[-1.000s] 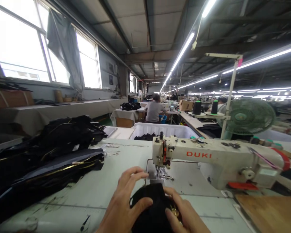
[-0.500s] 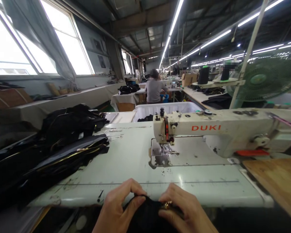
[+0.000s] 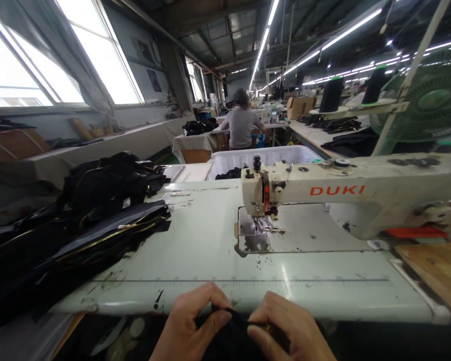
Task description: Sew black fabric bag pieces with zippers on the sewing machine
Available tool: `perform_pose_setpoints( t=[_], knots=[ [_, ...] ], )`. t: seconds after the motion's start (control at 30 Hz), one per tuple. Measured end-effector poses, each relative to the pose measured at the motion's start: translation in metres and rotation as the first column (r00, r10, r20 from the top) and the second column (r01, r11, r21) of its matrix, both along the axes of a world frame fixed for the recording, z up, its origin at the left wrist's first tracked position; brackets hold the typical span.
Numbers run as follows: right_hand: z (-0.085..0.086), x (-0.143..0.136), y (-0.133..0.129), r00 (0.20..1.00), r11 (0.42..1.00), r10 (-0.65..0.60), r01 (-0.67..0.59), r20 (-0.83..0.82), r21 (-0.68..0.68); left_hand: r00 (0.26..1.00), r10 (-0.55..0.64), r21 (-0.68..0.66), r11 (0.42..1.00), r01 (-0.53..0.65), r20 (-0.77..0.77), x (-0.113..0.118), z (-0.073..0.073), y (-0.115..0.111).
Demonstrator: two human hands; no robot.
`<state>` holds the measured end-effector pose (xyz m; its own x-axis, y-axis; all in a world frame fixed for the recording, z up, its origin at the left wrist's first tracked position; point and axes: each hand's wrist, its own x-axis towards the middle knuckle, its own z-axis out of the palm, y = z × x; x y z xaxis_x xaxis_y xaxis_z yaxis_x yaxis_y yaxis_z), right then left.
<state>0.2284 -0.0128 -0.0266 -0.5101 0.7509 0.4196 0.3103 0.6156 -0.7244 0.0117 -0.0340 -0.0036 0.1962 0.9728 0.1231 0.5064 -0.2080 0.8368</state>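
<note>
A piece of black fabric [image 3: 237, 337] hangs at the front edge of the sewing table, its lower part out of the picture. My left hand [image 3: 195, 321] pinches its upper edge between thumb and forefinger. Just to the right, my right hand [image 3: 291, 326] grips the same edge, with a bit of gold-coloured metal [image 3: 268, 328] showing in the fingers, perhaps part of a zipper. Beyond both hands stands a white sewing machine [image 3: 304, 185] marked DUKI, its needle area apart from the fabric.
Black pieces with gold zippers [image 3: 108, 235] are heaped on the left of the pale green table [image 3: 195, 250]. Behind the machine is a white plastic bin [image 3: 225, 163]. Thread cones [image 3: 330, 95] and a fan [image 3: 436, 100] stand at right. Farther off sits a person in grey [image 3: 242, 125].
The view has shifted slightly, so the machine appears farther right. Both hands keep their grip on the black fabric, and less of the gold metal shows at my right fingers.
</note>
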Motion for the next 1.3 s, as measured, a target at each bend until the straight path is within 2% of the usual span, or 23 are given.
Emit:
perform_pose_setpoints(
  t=[0.17,0.27,0.33,0.53,0.63,0.73,0.83,0.93,1.0,1.07,1.13,1.2,1.3],
  knots=[
    [0.005,-0.004,0.003,1.0,0.982,-0.008,0.008,-0.003,0.187,0.998,-0.008,-0.033,0.999,0.01,0.069,-0.001,-0.005,0.001],
    [0.004,-0.006,0.004,0.997,0.959,-0.016,-0.004,0.07,0.285,0.991,-0.078,-0.093,0.992,0.089,0.107,-0.002,-0.01,0.005],
    [0.001,-0.008,0.004,0.994,0.943,-0.028,-0.008,0.105,0.333,0.985,-0.115,-0.086,0.988,0.126,0.126,-0.002,-0.013,0.006],
    [0.003,-0.007,0.003,0.987,0.941,-0.001,-0.053,0.16,0.334,0.975,-0.068,-0.074,0.994,0.085,0.212,0.002,-0.013,0.003],
    [0.005,-0.006,0.001,0.986,0.931,-0.018,-0.044,0.166,0.362,0.967,-0.088,-0.045,0.994,0.102,0.239,0.003,-0.013,0.003],
    [0.001,-0.007,-0.002,0.991,0.935,-0.016,-0.032,0.132,0.352,0.973,-0.122,-0.044,0.99,0.133,0.196,0.004,-0.015,0.004],
    [-0.003,-0.008,-0.001,0.999,0.971,-0.016,0.009,0.029,0.239,0.983,-0.152,-0.059,0.986,0.158,0.103,0.004,-0.011,0.008],
    [0.002,-0.004,0.008,0.999,0.997,-0.042,0.042,0.012,-0.065,0.989,-0.145,-0.017,0.989,0.146,0.032,-0.002,0.007,0.021],
    [0.01,0.001,0.018,0.997,0.965,-0.024,0.041,0.069,-0.26,0.99,-0.144,0.014,0.99,0.144,-0.011,-0.008,0.025,0.034],
    [0.015,0.003,0.03,0.995,0.93,0.014,0.024,0.1,-0.366,0.985,-0.154,0.067,0.985,0.159,-0.077,-0.012,0.042,0.049],
    [0.014,0.002,0.04,0.998,0.896,0.042,-0.013,0.056,-0.444,0.978,-0.134,0.145,0.977,0.158,-0.162,-0.013,0.052,0.065],
    [0.009,-0.002,0.046,1.0,0.868,0.002,-0.014,-0.025,-0.497,0.974,-0.033,0.251,0.964,0.091,-0.226,-0.013,0.05,0.078],
    [0.0,-0.008,0.048,0.988,0.883,-0.112,0.05,-0.105,-0.467,0.952,0.212,0.403,0.908,-0.109,-0.222,-0.021,0.03,0.089]
  ],
)
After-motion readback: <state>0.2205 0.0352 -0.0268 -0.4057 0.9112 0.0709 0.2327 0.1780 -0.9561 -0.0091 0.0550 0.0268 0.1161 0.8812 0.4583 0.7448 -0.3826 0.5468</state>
